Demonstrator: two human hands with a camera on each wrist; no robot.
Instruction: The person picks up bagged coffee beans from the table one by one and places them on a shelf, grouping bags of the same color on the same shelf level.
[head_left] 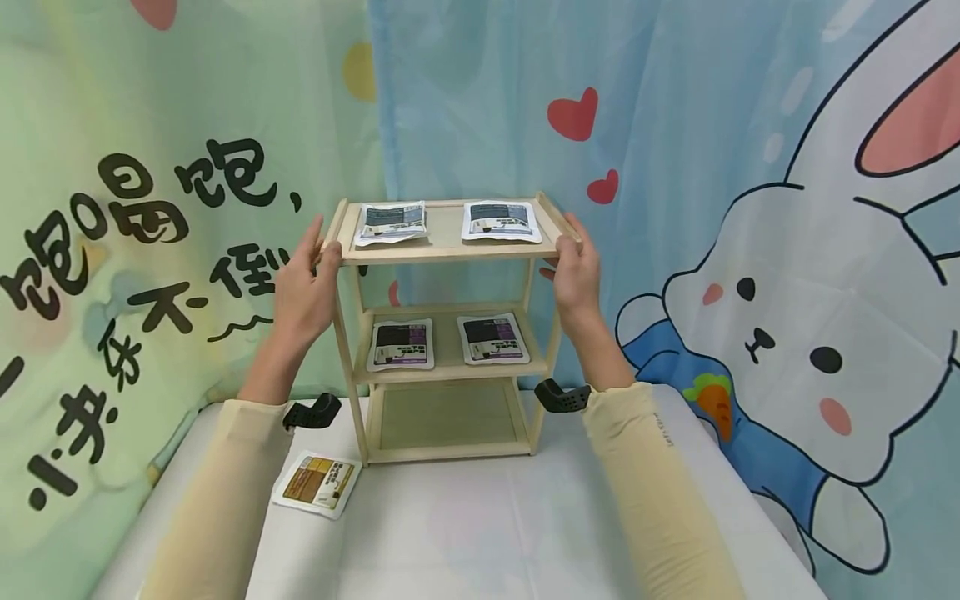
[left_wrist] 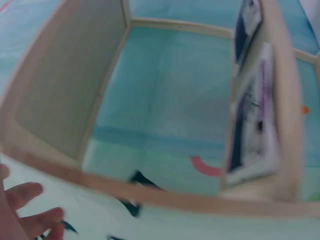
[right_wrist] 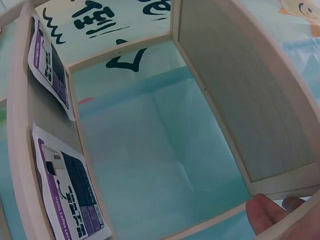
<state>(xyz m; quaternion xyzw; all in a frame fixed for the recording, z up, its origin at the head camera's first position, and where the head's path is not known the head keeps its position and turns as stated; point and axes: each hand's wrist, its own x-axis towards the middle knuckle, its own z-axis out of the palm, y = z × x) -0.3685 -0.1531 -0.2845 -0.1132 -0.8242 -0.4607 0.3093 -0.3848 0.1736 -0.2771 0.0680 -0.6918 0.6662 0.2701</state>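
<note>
We are viewing the worktop (head_left: 465, 533) across the bottom of the frame, the rack (head_left: 446, 373) standing on it at centre. Right of centre, the right hand (head_left: 579, 275) is gripping the rack's upper corner, fingers curling under. Left of centre, the left hand (head_left: 306, 279) is touching the opposite corner, fingers spreading loosely, unclosed. Two blue packets (head_left: 501, 222) are lying up top, two purple packets (head_left: 493, 339) midway; at lower left, a brown packet (head_left: 317, 484) is lying beside the rack.
</note>
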